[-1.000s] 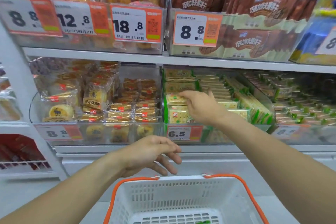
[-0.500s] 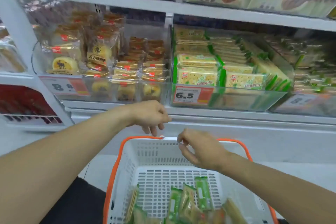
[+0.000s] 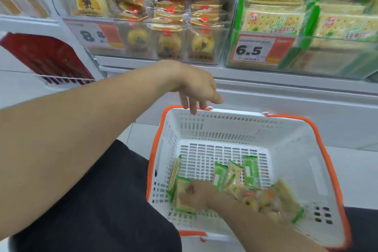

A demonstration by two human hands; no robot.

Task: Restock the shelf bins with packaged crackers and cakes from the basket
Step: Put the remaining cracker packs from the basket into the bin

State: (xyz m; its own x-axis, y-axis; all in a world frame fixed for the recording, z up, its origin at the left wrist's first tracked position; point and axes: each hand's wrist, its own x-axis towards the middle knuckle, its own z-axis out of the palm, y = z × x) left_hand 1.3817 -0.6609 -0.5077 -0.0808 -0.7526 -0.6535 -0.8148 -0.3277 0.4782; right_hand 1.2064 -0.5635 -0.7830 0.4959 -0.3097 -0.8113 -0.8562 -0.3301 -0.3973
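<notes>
Half a second ago your right hand (image 3: 196,194) hovered at the white plastic basket (image 3: 231,127) rim; now it is down inside at 6 o'clock, on a green cracker pack (image 3: 184,196), but blur hides whether the grip is closed. Your left hand (image 3: 196,90) hangs open at the rim, so I judge the next pick for the clear shelf bin (image 3: 302,55) at 1 o'clock has begun.

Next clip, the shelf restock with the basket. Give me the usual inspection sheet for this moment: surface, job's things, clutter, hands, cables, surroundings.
Surface: white shelf ledge carrying clear bins; pale floor below.
Job's things: white basket with orange rim, holding green cracker packs; cracker bin tagged 6.5, well filled; cake bin beside it, stocked.
Clutter: nothing seen.
Hands: left hand open, fingers hanging over the basket's far rim; right hand down in the basket on a cracker pack, blurred, grip unclear.
Cables: nothing seen.
Surroundings: red packages on a lower shelf to the left; dark clothing at the bottom.
</notes>
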